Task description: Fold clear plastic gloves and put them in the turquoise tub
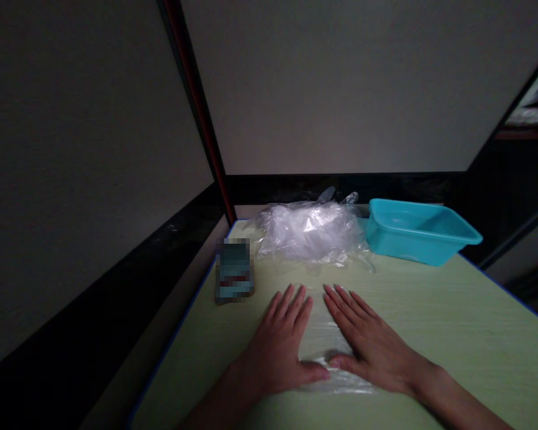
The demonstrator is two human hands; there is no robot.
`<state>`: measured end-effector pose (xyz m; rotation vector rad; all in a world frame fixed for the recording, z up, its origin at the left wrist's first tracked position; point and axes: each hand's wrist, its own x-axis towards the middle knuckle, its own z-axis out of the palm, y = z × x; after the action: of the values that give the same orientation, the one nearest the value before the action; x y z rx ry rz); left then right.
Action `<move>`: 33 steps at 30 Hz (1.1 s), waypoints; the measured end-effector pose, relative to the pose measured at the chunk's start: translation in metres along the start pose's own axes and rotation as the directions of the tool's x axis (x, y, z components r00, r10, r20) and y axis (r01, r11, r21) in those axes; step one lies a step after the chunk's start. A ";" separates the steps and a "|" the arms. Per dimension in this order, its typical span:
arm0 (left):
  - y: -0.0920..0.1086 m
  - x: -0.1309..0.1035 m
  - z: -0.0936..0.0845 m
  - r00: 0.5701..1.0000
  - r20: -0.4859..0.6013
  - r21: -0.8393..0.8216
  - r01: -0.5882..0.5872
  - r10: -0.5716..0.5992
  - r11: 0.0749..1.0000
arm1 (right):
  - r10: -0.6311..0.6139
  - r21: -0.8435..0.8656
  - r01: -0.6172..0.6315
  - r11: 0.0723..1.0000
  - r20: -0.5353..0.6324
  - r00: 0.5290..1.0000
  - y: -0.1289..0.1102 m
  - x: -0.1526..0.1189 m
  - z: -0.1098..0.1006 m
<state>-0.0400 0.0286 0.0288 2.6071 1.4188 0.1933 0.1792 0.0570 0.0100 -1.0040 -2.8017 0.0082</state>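
Observation:
A thin, clear plastic sheet or bag (325,334) lies on the pale green table (466,334), partly hidden under my hands. Pressed flat on its left part is my left hand (280,346), fingers stretched forward and thumb pointing inward. My right hand (372,343) lies flat on the right part, its fingers also straight. The two thumbs nearly meet over wrinkled plastic near the front. Neither hand grips anything. Beyond my fingertips sits a crumpled heap of clear plastic bags (309,233).
At the back right stands a turquoise plastic basin (424,236). A blurred-out, phone-like object (235,272) lies near the table's left edge. Grey wall panels (332,89) with dark trim rise behind and to the left. Pale items (531,107) rest on a shelf at far right.

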 end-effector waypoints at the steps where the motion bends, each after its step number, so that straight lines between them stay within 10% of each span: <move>1: 0.000 -0.002 -0.001 1.000 0.010 0.008 0.022 -0.022 1.000 | 0.003 0.004 -0.003 1.000 0.005 1.000 0.000 0.000 0.000; 33: 0.000 -0.007 -0.002 0.997 -0.023 0.041 0.080 -0.079 0.996 | -0.001 0.303 -0.065 0.951 0.214 0.977 0.034 -0.018 -0.029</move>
<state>-0.0445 0.0230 0.0303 2.5834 1.5471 0.1833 0.2192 0.0706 0.0340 -1.0218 -2.8426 0.5729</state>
